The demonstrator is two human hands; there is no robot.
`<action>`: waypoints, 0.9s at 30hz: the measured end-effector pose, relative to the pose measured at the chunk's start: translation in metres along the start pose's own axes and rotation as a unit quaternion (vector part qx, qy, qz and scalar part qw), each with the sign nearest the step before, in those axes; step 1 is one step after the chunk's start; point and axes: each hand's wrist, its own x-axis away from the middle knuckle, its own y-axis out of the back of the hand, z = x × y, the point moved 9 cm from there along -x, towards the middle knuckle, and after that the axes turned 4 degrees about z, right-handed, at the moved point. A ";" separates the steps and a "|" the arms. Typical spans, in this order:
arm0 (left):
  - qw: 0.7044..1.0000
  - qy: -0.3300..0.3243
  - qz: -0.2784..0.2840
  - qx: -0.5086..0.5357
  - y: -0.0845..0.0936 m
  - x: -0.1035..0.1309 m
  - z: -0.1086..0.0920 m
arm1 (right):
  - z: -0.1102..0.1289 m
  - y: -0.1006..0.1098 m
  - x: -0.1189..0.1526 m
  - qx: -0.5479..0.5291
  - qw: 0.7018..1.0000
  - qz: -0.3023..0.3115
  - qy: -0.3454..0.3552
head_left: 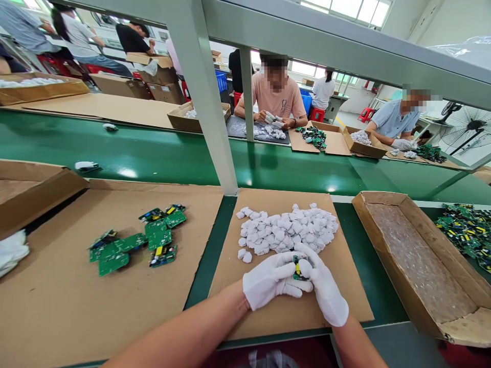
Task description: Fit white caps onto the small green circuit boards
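Observation:
Both my hands wear white gloves and meet over the cardboard sheet in front of me. My left hand (274, 278) is closed around a small green circuit board (296, 269) with a yellow part on it. My right hand (324, 286) pinches a rounded white piece (306, 268) against that board. Just beyond my fingers lies a pile of similar white pieces (284, 230), with two of them apart at its near left. To the left, several green circuit boards (157, 232) are spread in a loose group on another cardboard sheet (65, 306).
A shallow cardboard tray (422, 260) lined with plastic stands at the right, beside a heap of boards (466, 227). Another box (34, 194) and a white glove (11, 253) lie at the left. A grey post (209, 102) rises ahead. Across the green belt (172, 161), co-workers sit.

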 end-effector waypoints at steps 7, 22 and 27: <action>1.000 0.011 0.003 0.025 0.001 0.003 0.005 | 0.007 0.000 0.001 0.065 0.997 -0.020 -0.033; 1.000 -0.002 -0.021 0.000 0.012 0.001 0.004 | 0.031 -0.002 0.006 0.367 0.916 -0.053 0.154; 0.999 0.021 -0.029 -0.035 0.008 0.000 0.002 | 0.010 0.000 0.000 0.201 0.979 -0.014 0.032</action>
